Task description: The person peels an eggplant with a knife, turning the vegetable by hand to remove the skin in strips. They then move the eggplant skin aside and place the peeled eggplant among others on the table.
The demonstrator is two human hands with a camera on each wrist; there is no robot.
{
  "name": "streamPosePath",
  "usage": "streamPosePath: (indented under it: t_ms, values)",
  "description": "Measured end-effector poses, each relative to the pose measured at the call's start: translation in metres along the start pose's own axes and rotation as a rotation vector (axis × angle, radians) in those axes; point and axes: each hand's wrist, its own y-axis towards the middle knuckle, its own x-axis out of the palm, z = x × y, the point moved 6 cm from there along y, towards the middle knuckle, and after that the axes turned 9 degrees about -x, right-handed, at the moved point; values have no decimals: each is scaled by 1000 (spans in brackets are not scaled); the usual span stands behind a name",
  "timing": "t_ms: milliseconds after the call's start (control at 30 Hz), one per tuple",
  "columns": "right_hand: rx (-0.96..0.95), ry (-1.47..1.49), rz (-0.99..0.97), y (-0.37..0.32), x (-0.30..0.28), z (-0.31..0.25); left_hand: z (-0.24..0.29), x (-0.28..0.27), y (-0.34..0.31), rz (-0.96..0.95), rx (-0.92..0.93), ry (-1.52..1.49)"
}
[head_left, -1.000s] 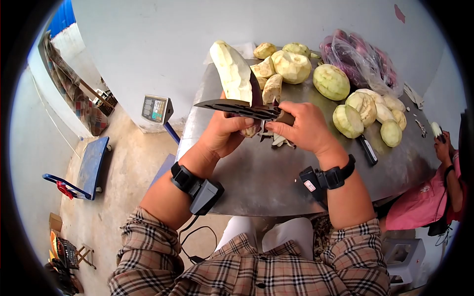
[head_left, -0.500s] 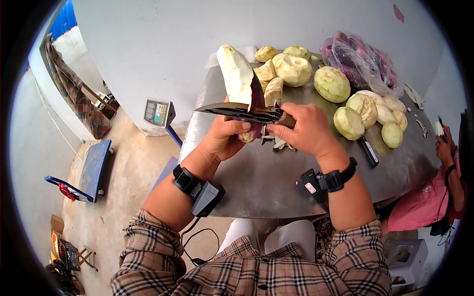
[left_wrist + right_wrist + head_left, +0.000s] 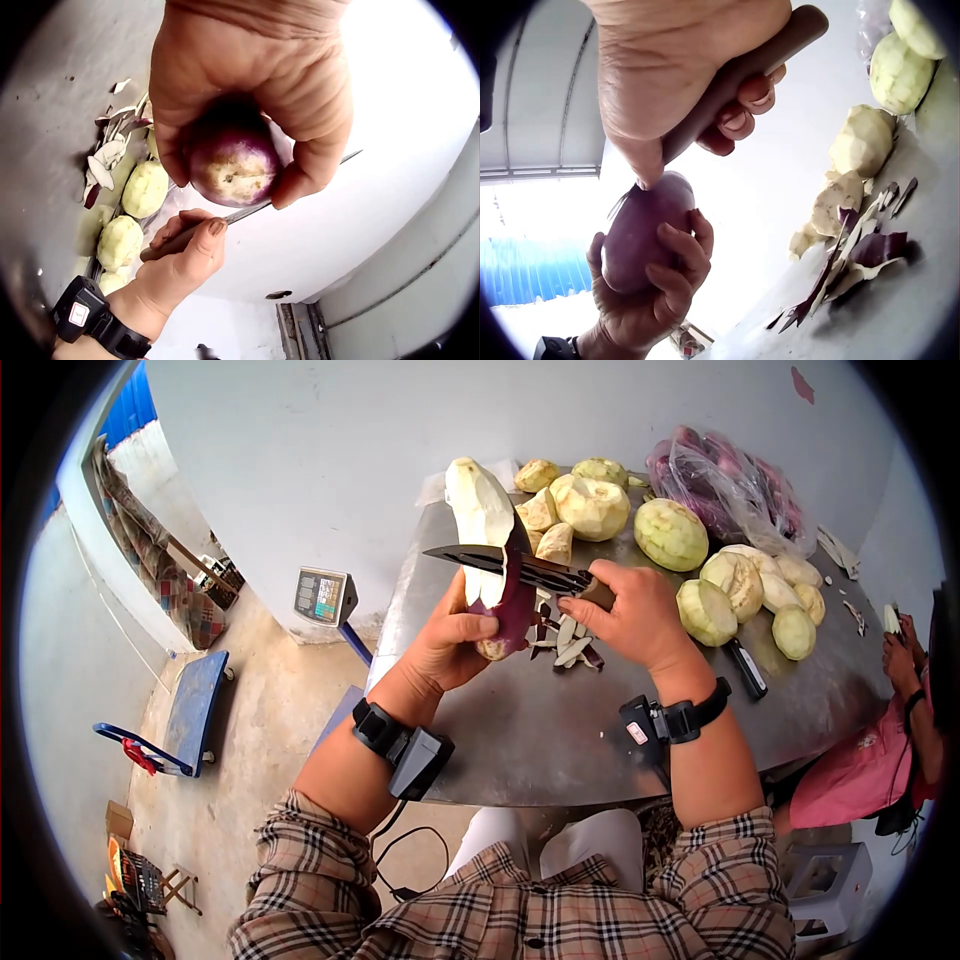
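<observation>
My left hand (image 3: 452, 645) grips a partly peeled eggplant (image 3: 515, 605) near its lower end, tilted up over the table. Its far part is bare and pale; purple skin covers the end by the hand and one side. In the left wrist view the eggplant's browned bottom (image 3: 234, 178) faces the camera, fingers and thumb on either side. My right hand (image 3: 640, 618) holds a knife (image 3: 470, 554) by its brown handle (image 3: 731, 79). The dark blade crosses the eggplant above the left hand, and a pale strip of peel hangs below it.
Beneath the hands, peel scraps (image 3: 572, 645) lie on the metal table (image 3: 520, 730). Peeled eggplants (image 3: 672, 533) and a black-handled tool (image 3: 745, 668) are farther right, with a bag of purple eggplants (image 3: 730, 485) behind. Another person in pink (image 3: 850, 780) works at the right edge.
The knife and right hand have shifted right and up along the eggplant. More purple skin shows below the blade, and the scraps on the table are less covered. The left hand keeps its grip.
</observation>
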Motion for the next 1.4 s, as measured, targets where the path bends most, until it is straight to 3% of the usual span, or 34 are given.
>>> streamPosePath:
  t_ms: [200,400,1033,1133,1400]
  values:
    - [-53,-19,-29,0,4,-6,-3,-10,4,116,-12,116]
    - [-58,-26,-37,1,5,-17,-10,-4,5,67,-82,259]
    - [46,-11,-25,-1,-4,11,-8,4,2,54,-65,150]
    - [-14,11,52,-1,-4,9,-8,5,0,29,-86,120]
    - [231,-22,-14,0,-17,30,-9,2,-4,-85,-134,36]
